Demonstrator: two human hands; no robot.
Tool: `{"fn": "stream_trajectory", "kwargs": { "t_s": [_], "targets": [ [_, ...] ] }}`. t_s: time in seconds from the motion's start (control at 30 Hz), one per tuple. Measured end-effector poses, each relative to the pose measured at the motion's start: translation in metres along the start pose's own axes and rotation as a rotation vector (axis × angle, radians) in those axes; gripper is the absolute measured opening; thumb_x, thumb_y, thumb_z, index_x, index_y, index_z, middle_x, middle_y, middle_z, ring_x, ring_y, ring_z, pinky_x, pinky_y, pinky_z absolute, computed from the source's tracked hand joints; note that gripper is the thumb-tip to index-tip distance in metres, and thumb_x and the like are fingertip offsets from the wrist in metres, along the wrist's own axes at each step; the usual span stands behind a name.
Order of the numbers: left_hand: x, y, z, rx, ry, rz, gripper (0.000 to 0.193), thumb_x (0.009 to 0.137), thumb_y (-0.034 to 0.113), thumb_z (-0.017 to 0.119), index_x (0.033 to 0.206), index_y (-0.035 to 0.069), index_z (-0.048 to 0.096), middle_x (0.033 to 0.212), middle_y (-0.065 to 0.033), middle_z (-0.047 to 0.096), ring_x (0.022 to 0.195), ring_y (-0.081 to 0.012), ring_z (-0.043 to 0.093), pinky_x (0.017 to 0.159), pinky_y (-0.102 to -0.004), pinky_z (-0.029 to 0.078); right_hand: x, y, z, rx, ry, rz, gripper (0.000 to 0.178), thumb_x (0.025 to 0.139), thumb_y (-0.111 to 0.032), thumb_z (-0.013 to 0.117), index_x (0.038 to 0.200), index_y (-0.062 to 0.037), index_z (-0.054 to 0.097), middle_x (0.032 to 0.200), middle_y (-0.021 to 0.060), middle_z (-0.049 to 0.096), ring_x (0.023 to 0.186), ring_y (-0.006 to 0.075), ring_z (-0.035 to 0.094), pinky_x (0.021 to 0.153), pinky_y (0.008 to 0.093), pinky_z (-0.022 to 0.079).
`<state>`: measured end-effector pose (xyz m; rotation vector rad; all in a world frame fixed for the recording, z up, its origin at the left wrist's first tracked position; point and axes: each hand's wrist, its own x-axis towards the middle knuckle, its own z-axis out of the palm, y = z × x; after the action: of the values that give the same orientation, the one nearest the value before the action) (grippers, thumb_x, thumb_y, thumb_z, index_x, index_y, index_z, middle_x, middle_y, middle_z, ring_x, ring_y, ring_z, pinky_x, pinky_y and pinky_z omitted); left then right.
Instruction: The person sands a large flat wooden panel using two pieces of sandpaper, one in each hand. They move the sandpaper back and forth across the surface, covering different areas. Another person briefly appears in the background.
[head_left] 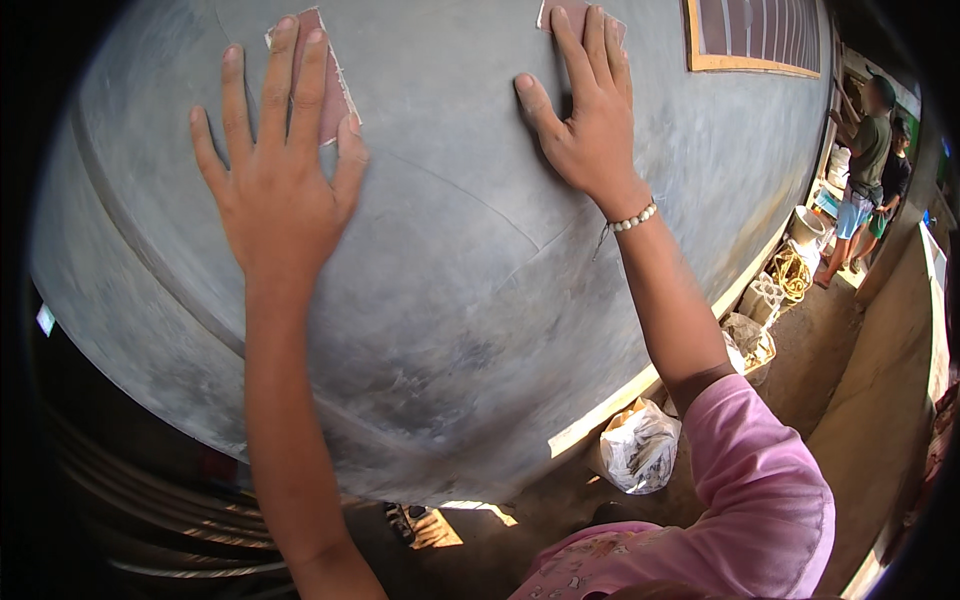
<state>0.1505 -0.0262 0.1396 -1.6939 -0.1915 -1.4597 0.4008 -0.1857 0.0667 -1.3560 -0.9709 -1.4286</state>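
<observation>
My left hand (pixel 280 190) lies spread on a smooth grey wall (pixel 450 290), its index and middle fingers over a reddish-brown piece of sandpaper (pixel 334 95). The thumb tip is at the paper's lower right corner. A second piece of sandpaper (pixel 579 16) sits under the fingertips of my right hand (pixel 590 125), near the top of the view. That hand is also flat, its thumb held out to the side. A beaded bracelet (pixel 634 219) circles my right wrist. The fingers partly cover both papers. Thin lines and darker patches mark the wall between and below my hands.
A yellow-framed window (pixel 755 68) is at upper right. Along the wall's foot stand a plastic bag (pixel 640 448), a hollow block (pixel 762 300), yellow rope (pixel 791 274) and a bucket (pixel 806 226). Two people (pixel 868 165) stand at far right, beyond a low partition (pixel 880 370).
</observation>
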Motion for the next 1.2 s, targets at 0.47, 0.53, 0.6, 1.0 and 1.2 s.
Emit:
{"fn": "stream_trajectory", "kwargs": {
  "t_s": [0.47, 0.53, 0.6, 1.0, 1.2],
  "targets": [
    [-0.002, 0.002, -0.003, 0.018, -0.034, -0.035, 0.068, 0.102, 0.040, 0.057, 0.168, 0.033, 0.041, 0.174, 0.0080, 0.038, 0.161, -0.0297, 0.033, 0.128, -0.0654, 0.024, -0.014, -0.014, -0.008, -0.037, -0.026, 0.063, 0.080, 0.098, -0.050, 0.070, 0.166, -0.0151, 0.045, 0.174, 0.0270, 0.030, 0.162, 0.0480, 0.025, 0.127, 0.0636, 0.025],
    [-0.002, 0.002, -0.004, 0.026, -0.044, -0.043, 0.069, 0.101, 0.041, 0.057, 0.168, 0.032, 0.042, 0.174, 0.0078, 0.038, 0.161, -0.0295, 0.034, 0.128, -0.0651, 0.024, 0.018, -0.023, 0.005, -0.047, 0.086, 0.077, 0.079, 0.099, -0.050, 0.070, 0.166, -0.0160, 0.045, 0.174, 0.0263, 0.031, 0.161, 0.0488, 0.025, 0.127, 0.0643, 0.025],
    [-0.002, 0.003, -0.006, 0.042, -0.051, -0.056, 0.069, 0.101, 0.041, 0.058, 0.167, 0.032, 0.042, 0.174, 0.0075, 0.039, 0.161, -0.0294, 0.034, 0.128, -0.0646, 0.025, 0.023, -0.045, 0.008, 0.014, 0.038, -0.022, 0.080, 0.098, -0.052, 0.069, 0.165, -0.0167, 0.045, 0.174, 0.0251, 0.032, 0.161, 0.0487, 0.026, 0.127, 0.0639, 0.026],
    [-0.002, 0.002, -0.007, -0.033, 0.002, -0.094, 0.068, 0.099, 0.039, 0.062, 0.165, 0.025, 0.047, 0.171, 0.0016, 0.044, 0.159, -0.0310, 0.037, 0.126, -0.0627, 0.028, 0.086, -0.086, 0.011, 0.013, 0.002, -0.086, 0.075, 0.105, -0.042, 0.062, 0.165, -0.0027, 0.041, 0.170, 0.0328, 0.032, 0.162, 0.0480, 0.023, 0.133, 0.0529, 0.019],
    [-0.003, 0.001, -0.006, -0.049, 0.039, -0.103, 0.068, 0.099, 0.039, 0.062, 0.164, 0.024, 0.048, 0.170, -0.0003, 0.045, 0.158, -0.0318, 0.039, 0.125, -0.0625, 0.029, 0.026, -0.113, -0.011, 0.003, -0.132, -0.211, 0.083, 0.093, -0.057, 0.074, 0.163, -0.0189, 0.050, 0.171, 0.0228, 0.038, 0.159, 0.0420, 0.035, 0.127, 0.0609, 0.029]
  ]
}}
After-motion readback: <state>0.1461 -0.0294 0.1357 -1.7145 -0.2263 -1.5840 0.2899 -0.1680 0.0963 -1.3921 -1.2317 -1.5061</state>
